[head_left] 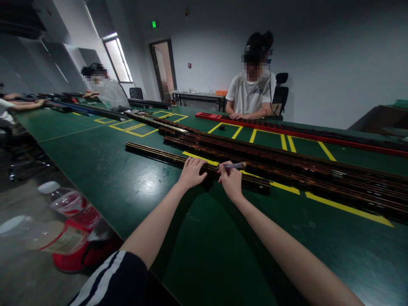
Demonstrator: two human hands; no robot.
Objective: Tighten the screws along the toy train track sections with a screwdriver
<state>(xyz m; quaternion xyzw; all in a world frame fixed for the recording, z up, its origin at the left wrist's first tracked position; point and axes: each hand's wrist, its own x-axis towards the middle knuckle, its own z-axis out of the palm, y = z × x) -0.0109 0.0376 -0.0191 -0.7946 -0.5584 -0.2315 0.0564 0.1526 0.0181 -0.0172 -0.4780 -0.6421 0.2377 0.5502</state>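
A long dark rail with brassy edges [156, 155] lies across the green table [127, 191] in front of me. My left hand [192, 173] rests over the middle of this rail, its fingers bent over the far edge and the thumb apart. Just to the right, my right hand [230, 180] is closed around a slim pen-like tool [237, 165], which points sideways above the rail. The tool's tip is hidden by the fingers. Whether it touches the rail I cannot tell.
Beyond the rail lies a stack of long dark rails [287, 163], with yellow tape [283, 188] along its near side. Farther back runs a red strip [213, 117], where a person [251, 91] sits. Another person works at the far left. Bottles [73, 204] stand beside the table's left edge.
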